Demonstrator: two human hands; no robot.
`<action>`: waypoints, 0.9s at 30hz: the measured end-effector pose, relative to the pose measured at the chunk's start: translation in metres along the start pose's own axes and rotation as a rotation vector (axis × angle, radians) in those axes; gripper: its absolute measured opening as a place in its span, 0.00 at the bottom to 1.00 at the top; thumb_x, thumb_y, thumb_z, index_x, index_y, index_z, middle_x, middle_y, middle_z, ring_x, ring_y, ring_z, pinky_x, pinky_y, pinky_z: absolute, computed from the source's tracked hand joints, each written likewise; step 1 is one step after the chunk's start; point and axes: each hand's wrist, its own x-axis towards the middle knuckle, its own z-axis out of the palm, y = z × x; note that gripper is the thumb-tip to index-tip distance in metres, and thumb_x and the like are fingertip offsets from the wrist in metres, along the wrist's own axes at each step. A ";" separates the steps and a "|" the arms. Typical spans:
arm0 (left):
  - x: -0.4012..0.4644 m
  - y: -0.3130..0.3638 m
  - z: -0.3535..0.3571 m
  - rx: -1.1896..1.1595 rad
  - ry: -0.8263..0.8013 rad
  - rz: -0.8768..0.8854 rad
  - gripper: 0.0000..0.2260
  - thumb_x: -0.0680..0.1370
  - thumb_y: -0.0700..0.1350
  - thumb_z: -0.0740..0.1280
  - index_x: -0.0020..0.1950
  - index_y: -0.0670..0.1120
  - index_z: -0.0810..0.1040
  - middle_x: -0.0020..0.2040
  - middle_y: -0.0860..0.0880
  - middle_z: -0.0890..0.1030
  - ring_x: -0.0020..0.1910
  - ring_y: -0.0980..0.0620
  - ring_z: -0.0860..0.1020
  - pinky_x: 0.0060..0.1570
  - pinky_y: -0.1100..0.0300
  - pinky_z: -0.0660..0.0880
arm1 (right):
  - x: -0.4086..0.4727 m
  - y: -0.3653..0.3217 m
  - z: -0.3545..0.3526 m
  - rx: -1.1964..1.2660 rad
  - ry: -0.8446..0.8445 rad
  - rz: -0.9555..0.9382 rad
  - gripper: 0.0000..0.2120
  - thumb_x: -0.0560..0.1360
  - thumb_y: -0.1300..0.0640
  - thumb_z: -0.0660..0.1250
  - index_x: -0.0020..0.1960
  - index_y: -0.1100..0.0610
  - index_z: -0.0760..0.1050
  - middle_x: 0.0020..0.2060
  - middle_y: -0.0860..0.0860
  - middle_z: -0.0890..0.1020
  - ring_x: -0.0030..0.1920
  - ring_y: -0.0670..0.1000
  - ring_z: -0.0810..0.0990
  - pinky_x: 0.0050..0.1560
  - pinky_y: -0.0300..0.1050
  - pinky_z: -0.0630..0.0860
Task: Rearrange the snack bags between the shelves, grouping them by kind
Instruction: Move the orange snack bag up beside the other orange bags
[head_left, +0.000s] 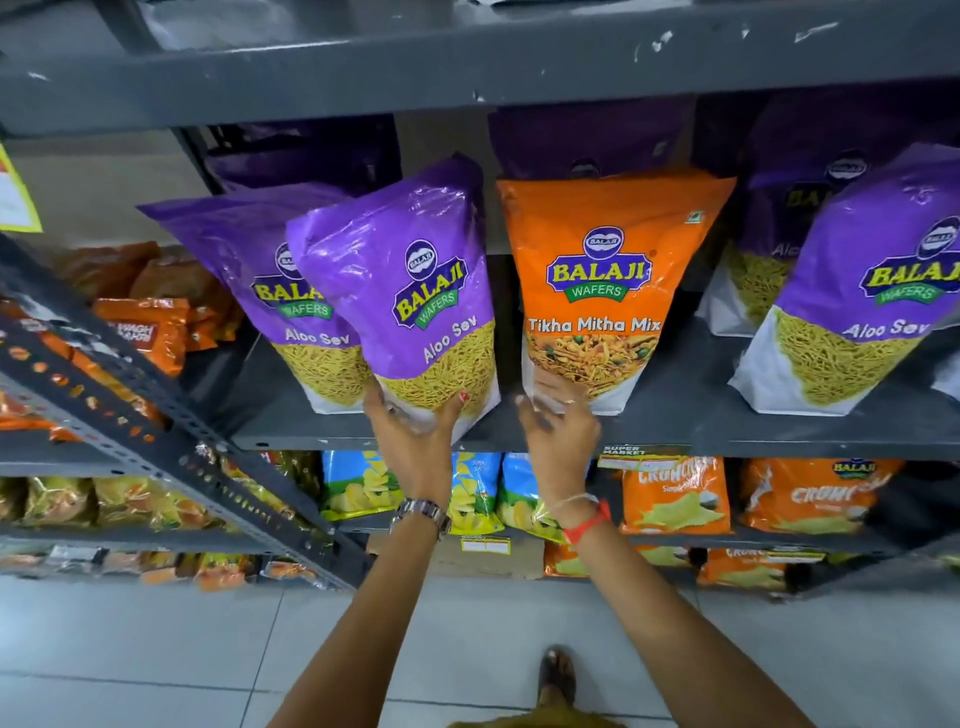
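Observation:
On the dark grey shelf (649, 421) stand large snack bags. My left hand (415, 436) grips the bottom of a purple Aloo Sev bag (410, 291), which leans to the right against another purple Aloo Sev bag (244, 249) behind it on the left. My right hand (558, 421) holds the lower left corner of an orange Tikha Mitha Mix bag (608, 270), which stands upright. Another purple Aloo Sev bag (857, 291) leans at the far right. More purple bags sit in shadow at the back.
A slanted perforated shelf post (171, 441) crosses at the left. Below are blue-green chip bags (358, 483) and orange Crunchex bags (675, 499). Small orange packs (150, 327) lie at the left. Tiled floor (156, 649) and my foot (556, 675) show beneath.

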 end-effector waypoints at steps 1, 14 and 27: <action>-0.006 0.001 0.001 -0.021 0.081 0.050 0.38 0.64 0.45 0.77 0.70 0.47 0.63 0.66 0.48 0.69 0.64 0.51 0.69 0.61 0.59 0.71 | 0.001 0.002 -0.010 0.006 0.101 -0.015 0.15 0.69 0.67 0.72 0.56 0.62 0.78 0.51 0.56 0.82 0.52 0.51 0.82 0.54 0.57 0.82; -0.033 0.016 0.089 -0.086 -0.537 -0.007 0.40 0.71 0.42 0.71 0.75 0.45 0.48 0.76 0.50 0.53 0.73 0.59 0.54 0.68 0.70 0.56 | 0.070 0.031 -0.071 -0.117 -0.052 0.134 0.53 0.53 0.40 0.82 0.71 0.54 0.63 0.68 0.54 0.71 0.70 0.53 0.71 0.69 0.55 0.71; -0.044 0.021 0.046 0.072 -0.518 0.034 0.25 0.68 0.40 0.74 0.61 0.36 0.69 0.57 0.39 0.79 0.51 0.47 0.77 0.43 0.70 0.72 | 0.025 0.010 -0.103 -0.217 -0.177 0.081 0.32 0.57 0.58 0.83 0.58 0.60 0.76 0.48 0.50 0.82 0.50 0.48 0.80 0.41 0.24 0.74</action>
